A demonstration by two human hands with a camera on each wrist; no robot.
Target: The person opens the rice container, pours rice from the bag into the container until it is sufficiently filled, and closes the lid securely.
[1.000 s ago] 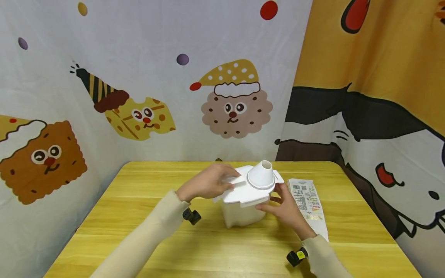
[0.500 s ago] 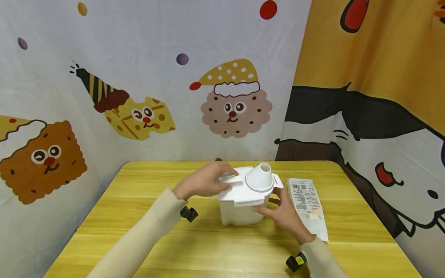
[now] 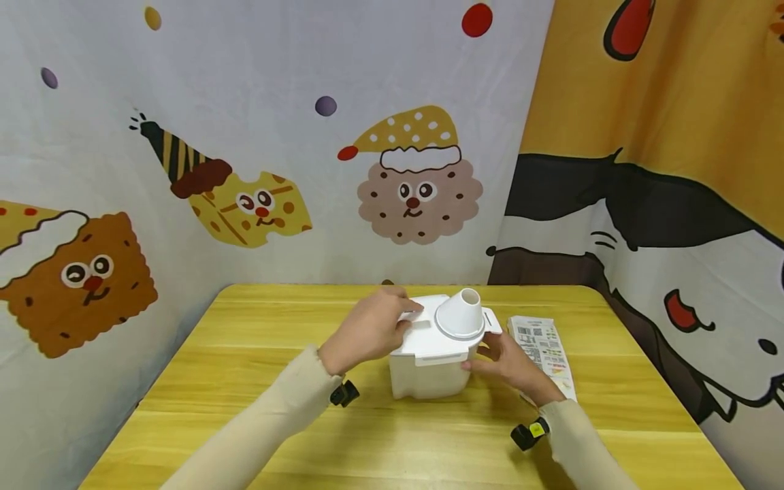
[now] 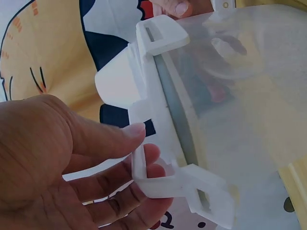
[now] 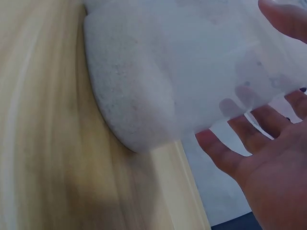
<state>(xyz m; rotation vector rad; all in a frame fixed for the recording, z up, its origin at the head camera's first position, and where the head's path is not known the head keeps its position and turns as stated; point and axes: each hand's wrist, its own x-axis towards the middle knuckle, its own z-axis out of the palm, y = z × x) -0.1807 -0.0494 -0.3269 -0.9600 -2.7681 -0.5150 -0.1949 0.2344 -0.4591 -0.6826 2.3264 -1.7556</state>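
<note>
A translucent plastic storage box (image 3: 429, 379) stands on the table, with a white lid (image 3: 422, 340) on its top. The lid bears a white cone-shaped piece (image 3: 461, 314) and flaps along its edges. My left hand (image 3: 369, 325) pinches the lid's loop handle (image 4: 139, 165) between thumb and fingers; the left wrist view has this close up. Around the box's right side, my right hand (image 3: 505, 361) holds the wall, thumb at the front and fingers behind. The right wrist view shows those fingers (image 5: 249, 132) along the cloudy wall. Contents of the box cannot be made out.
A white printed packet (image 3: 545, 350) lies just right of the box, partly behind the right hand. The wooden table (image 3: 275, 327) ends at a cartoon-patterned cloth (image 3: 257, 102) at the back. Each wrist carries a small black camera (image 3: 344, 393).
The lid, tilted a second ago with its left side off the box, has come down level on top. Both hands keep their hold, and the left hand has shifted slightly right.
</note>
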